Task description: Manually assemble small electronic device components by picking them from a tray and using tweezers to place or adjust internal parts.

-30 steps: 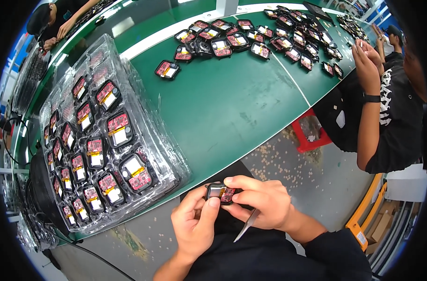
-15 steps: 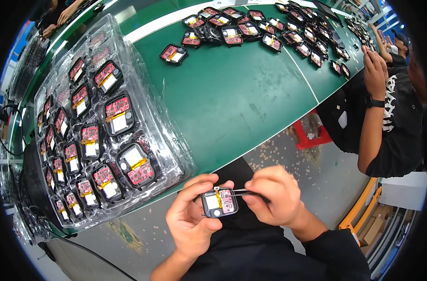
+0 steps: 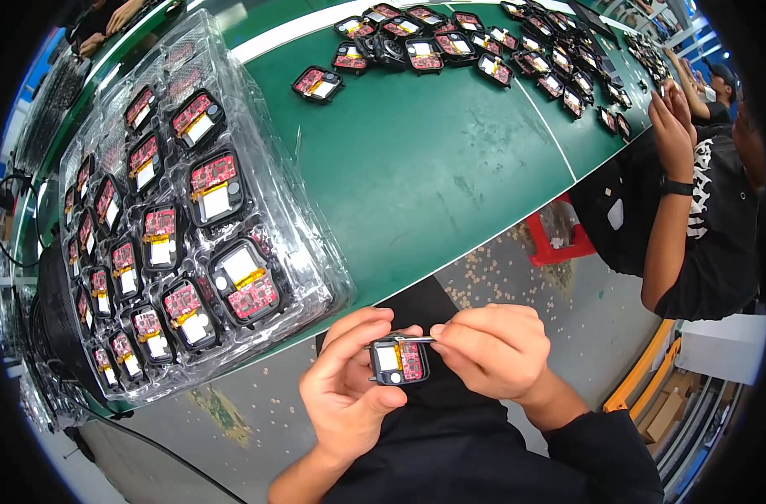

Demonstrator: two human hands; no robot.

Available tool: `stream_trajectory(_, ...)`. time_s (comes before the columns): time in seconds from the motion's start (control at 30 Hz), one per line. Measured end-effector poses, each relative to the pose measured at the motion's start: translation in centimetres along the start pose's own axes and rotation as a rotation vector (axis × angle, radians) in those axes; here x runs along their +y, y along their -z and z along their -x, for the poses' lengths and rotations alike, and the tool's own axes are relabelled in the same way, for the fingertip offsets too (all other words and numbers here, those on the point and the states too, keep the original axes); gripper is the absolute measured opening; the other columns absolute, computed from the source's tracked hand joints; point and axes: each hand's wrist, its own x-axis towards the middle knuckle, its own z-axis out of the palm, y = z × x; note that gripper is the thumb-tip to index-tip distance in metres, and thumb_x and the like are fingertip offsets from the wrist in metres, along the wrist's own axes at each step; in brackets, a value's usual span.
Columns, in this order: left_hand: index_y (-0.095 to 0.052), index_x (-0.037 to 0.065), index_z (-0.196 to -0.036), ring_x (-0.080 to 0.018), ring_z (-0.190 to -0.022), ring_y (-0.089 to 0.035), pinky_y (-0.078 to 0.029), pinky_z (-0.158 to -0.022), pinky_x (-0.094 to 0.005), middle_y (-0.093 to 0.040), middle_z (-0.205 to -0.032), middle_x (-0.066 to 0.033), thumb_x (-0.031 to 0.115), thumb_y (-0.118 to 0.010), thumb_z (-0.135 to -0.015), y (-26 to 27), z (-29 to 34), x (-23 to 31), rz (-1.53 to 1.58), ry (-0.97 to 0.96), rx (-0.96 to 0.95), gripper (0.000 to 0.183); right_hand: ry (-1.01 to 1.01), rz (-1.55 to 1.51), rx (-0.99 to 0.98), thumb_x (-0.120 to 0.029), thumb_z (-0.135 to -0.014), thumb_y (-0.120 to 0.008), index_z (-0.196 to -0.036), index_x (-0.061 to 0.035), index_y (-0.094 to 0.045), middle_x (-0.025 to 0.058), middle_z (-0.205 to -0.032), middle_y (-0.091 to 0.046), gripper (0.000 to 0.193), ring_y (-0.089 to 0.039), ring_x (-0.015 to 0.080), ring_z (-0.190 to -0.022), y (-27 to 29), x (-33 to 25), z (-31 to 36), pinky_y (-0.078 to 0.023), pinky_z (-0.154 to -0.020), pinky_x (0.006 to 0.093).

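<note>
Black-cased, the small square module [image 3: 399, 360] with its red circuit board sits below the near edge of the green desk [image 3: 416, 160], over our lap. Our left hand [image 3: 349, 395] is clamped around it. Our right hand [image 3: 490, 349] pinches what looks like a thin metal tool [image 3: 416, 340] touching the module's top edge. Beside it, left on the desk, lies a clear tray [image 3: 307, 252] of like modules.

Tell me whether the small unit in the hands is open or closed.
Open: the unit shows a bare red circuit board and white block, no cover on top.
</note>
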Motion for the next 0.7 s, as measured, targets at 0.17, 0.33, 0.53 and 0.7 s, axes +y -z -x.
stream_trajectory(0.17,-0.057,-0.01,-0.135,-0.0392,-0.121,-0.065,-0.056,-0.102,-0.0455,-0.049,-0.142,-0.0216,0.023,-0.089,-0.082,0.95,0.04,-0.29,0.049,-0.054,-0.123,0.07,-0.138,-0.133,-0.084,0.0,-0.068,-0.085,-0.092,-0.0018,-0.074,0.0069,-0.082,-0.07,0.027,-0.068,0.0193,-0.061,0.49,-0.26,-0.35,-0.053,-0.05,0.0292)
stream_trajectory(0.33,-0.057,-0.011,-0.136,-0.0375,-0.121,-0.065,-0.056,-0.102,-0.0445,-0.05,-0.141,-0.0212,0.021,-0.088,-0.083,0.75,0.09,-0.49,0.033,-0.088,-0.108,0.069,-0.124,-0.11,-0.063,0.001,-0.067,-0.085,-0.091,-0.0019,-0.074,0.0065,-0.081,-0.069,0.026,-0.067,0.0187,-0.06,0.06,-0.39,-0.08,-0.051,-0.049,0.0283)
stream_trajectory(0.53,-0.056,-0.012,-0.137,-0.0374,-0.121,-0.064,-0.056,-0.102,-0.0438,-0.051,-0.14,-0.0215,0.021,-0.087,-0.084,0.81,0.31,-0.27,0.015,-0.056,-0.085,0.07,-0.032,0.034,-0.091,0.002,-0.065,-0.084,-0.09,-0.0025,-0.075,0.0061,-0.08,-0.069,0.027,-0.064,0.0172,-0.057,0.19,-0.46,0.38,-0.048,-0.049,0.0274)
stream_trajectory(0.7,-0.057,-0.012,-0.137,-0.0376,-0.119,-0.066,-0.057,-0.1,-0.0437,-0.051,-0.141,-0.0223,0.022,-0.086,-0.084,1.02,0.63,0.12,-0.018,-0.078,-0.093,0.07,0.063,0.07,-0.066,-0.002,-0.071,-0.08,-0.09,-0.0017,-0.075,0.0035,-0.078,-0.065,0.02,-0.054,0.012,-0.048,-0.08,-0.06,0.38,-0.04,-0.042,0.0266)
